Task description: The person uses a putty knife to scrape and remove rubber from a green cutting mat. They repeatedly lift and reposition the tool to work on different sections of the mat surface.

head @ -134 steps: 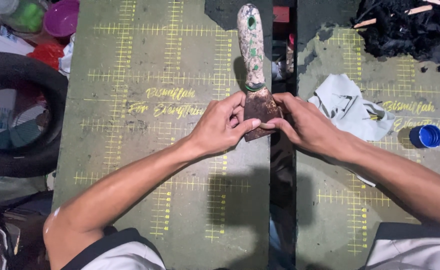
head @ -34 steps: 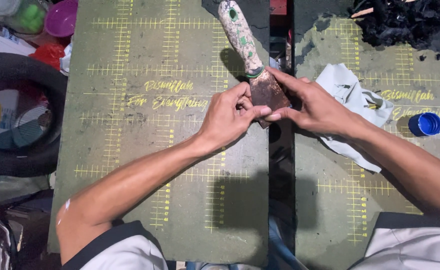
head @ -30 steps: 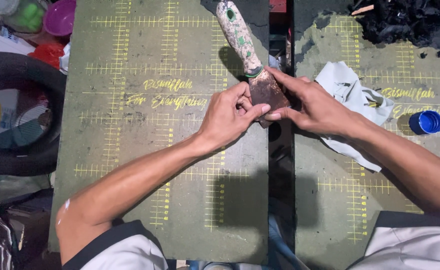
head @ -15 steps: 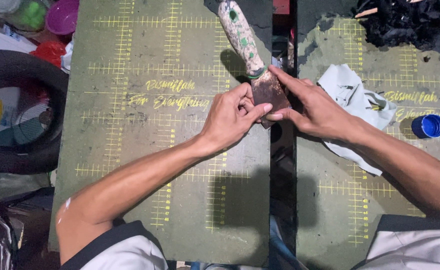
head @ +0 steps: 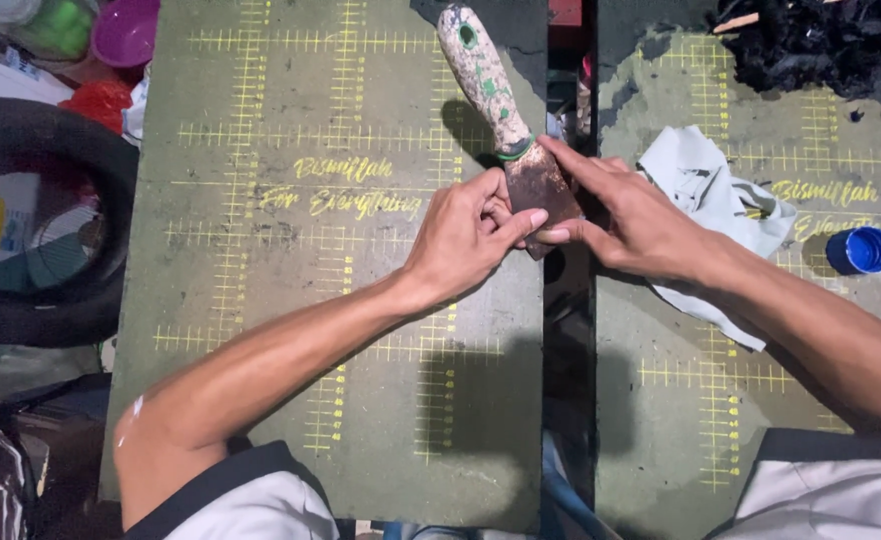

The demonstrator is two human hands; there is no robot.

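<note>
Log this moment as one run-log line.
left hand: pinching scraper blade | right hand: fingers on blade | scraper: handle pointing away | white rag: beside right hand

Workshop, likely for repair work: two worn green cutting mats (head: 291, 300) with yellow grid lines across the centre, a black rubber tyre (head: 41, 230) at left, a rusty paint-spattered scraper (head: 506, 120) at top centre, a soiled rag (head: 721, 200) and black scraps (head: 811, 40) at upper right.

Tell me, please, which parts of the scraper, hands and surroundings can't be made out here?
Head view:
- Putty knife: its blade edge is covered by the left hand and right hand.
- Rubber tyre: cut off by the left edge.
- Black pile: too dark to identify, cut by the top edge.
- Blue cap: underside hidden.
</note>
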